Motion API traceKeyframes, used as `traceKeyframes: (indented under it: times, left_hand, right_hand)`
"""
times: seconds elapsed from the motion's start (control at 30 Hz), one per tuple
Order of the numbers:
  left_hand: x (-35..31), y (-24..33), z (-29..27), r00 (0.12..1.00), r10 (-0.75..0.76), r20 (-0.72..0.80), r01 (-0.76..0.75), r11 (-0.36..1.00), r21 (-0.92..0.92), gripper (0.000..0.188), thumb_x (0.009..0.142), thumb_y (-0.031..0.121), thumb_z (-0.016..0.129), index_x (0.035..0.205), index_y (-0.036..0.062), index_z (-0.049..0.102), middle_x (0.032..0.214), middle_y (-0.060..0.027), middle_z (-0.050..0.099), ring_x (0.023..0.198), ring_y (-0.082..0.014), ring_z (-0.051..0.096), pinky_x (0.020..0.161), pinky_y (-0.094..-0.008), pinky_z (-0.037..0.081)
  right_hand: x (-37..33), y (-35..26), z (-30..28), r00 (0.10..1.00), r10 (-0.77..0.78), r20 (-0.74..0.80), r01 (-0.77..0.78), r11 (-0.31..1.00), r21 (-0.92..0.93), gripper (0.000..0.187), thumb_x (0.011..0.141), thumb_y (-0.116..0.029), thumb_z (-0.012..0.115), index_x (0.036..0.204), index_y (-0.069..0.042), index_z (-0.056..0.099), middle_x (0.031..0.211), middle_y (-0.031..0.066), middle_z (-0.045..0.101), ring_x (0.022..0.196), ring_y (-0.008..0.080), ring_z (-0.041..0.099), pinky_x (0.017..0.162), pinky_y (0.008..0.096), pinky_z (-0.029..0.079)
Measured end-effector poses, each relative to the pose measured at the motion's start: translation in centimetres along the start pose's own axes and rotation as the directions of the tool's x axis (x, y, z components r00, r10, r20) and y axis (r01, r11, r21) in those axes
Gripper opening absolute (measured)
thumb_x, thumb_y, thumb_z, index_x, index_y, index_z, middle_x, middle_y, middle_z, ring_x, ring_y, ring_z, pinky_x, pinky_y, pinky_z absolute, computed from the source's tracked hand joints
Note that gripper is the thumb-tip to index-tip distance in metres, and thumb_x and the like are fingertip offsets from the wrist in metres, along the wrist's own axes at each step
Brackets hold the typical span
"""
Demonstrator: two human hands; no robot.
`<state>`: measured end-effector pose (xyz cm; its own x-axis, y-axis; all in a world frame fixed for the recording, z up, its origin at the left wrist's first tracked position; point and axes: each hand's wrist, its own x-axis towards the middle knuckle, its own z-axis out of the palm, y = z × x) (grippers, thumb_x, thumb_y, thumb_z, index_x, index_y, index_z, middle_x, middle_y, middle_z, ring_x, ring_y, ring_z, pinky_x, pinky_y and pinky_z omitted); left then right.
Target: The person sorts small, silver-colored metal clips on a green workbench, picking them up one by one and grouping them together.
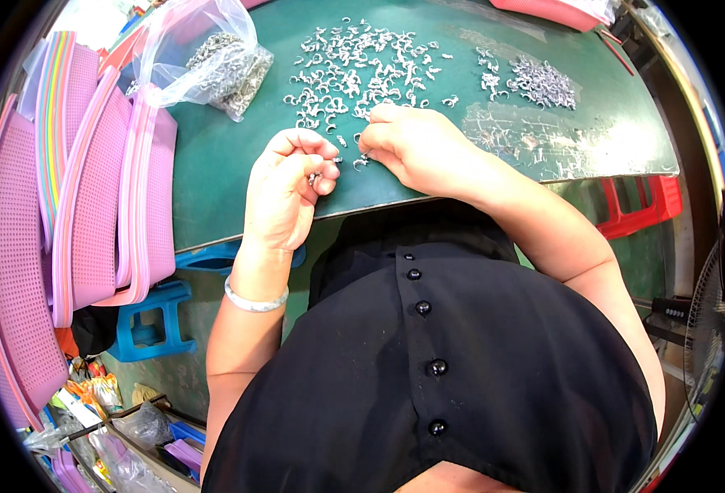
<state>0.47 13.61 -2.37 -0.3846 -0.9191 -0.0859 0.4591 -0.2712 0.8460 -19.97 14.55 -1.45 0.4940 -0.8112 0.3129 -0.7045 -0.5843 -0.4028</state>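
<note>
The left hand [284, 185] is curled near the front edge of the green table [214, 164], thumb and fingertips pinched on a small silvery metal clasp [313, 177], of which only a glint shows between the fingers. The right hand [411, 144] lies just beside it, palm down, fingers bent onto the tabletop, its fingertips touching a loose clasp [361, 163]; whether it grips that piece cannot be told. Behind both hands, toward the middle of the far edge, a scatter of clasps [362, 66] spreads across the matte green surface, small hooked shapes with a bright metallic sheen. A tighter heap of clasps [543, 82] sits toward the far right corner, beside a glossy patch where the surface shines. At the far left corner a clear, crinkled plastic bag [214, 57] holds a mound of similar silver parts, its mouth standing open. Along the left edge lean pink perforated plastic panels [99, 197], finely gridded, one with rainbow-striped trim. A white beaded bracelet [254, 300] circles the left wrist. Below the table stand a blue plastic stool [153, 320] and a red plastic stool [642, 205].
</note>
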Motion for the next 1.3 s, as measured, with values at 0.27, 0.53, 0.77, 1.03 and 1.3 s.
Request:
traceKeyframes:
  times: [0.27,0.53,0.77,1.03,1.3]
  left_hand:
    - [-0.2,-0.6,1.6,0.989,0.146,-0.007,-0.109,0.767,0.632,0.011,0.085,0.006,0.063,0.094,-0.0006,0.064,0.075,0.0027,0.059,0.066,-0.0016,0.049,0.059,-0.0178,0.041]
    - [0.6,-0.8,2.3,0.972,0.220,0.088,-0.218,0.690,0.690,0.008,0.085,0.007,0.064,0.087,0.0000,0.063,0.073,0.0026,0.059,0.064,-0.0028,0.049,0.058,-0.0185,0.041]
    - [1.0,-0.3,2.8,0.999,0.018,-0.043,-0.002,0.932,0.362,0.007,0.086,0.011,0.062,0.083,0.0039,0.061,0.070,0.0000,0.058,0.056,-0.0038,0.045,0.050,-0.0180,0.036]
    - [1.5,0.1,2.1,0.989,-0.144,0.011,0.143,0.988,0.055,0.012,0.089,0.014,0.058,0.080,0.0046,0.057,0.070,-0.0030,0.057,0.053,-0.0069,0.046,0.043,-0.0181,0.032]
    - [1.4,0.0,1.9,0.987,-0.152,0.041,0.149,0.987,0.066,0.013,0.090,0.016,0.057,0.086,0.0044,0.056,0.073,-0.0029,0.057,0.055,-0.0073,0.047,0.044,-0.0171,0.032]
  right_hand:
    - [-0.1,0.3,0.1,0.995,-0.009,-0.096,0.021,0.991,0.129,0.008,0.084,-0.010,0.055,0.081,-0.004,0.059,0.085,0.0125,0.056,0.082,0.0311,0.059,0.070,0.0393,0.048]
    - [0.1,0.2,-1.1,0.996,0.086,-0.034,-0.065,0.915,0.398,0.013,0.086,-0.011,0.056,0.088,0.000,0.060,0.084,0.0167,0.062,0.081,0.0321,0.061,0.072,0.0365,0.048]
    - [-0.1,0.5,-1.1,0.976,0.213,-0.048,-0.150,0.812,0.564,0.010,0.089,-0.007,0.056,0.093,0.000,0.060,0.082,0.0049,0.060,0.075,0.0096,0.051,0.068,0.0268,0.044]
    - [-0.2,-0.2,-1.3,0.985,0.133,-0.110,-0.052,0.836,0.547,0.008,0.087,-0.006,0.059,0.092,-0.001,0.061,0.082,0.0037,0.058,0.076,0.0104,0.054,0.069,0.0253,0.045]
    - [0.0,-0.3,-1.0,0.980,0.152,-0.129,-0.048,0.807,0.588,0.013,0.083,-0.011,0.060,0.089,0.000,0.062,0.081,0.0117,0.062,0.076,0.0195,0.060,0.070,0.0303,0.048]
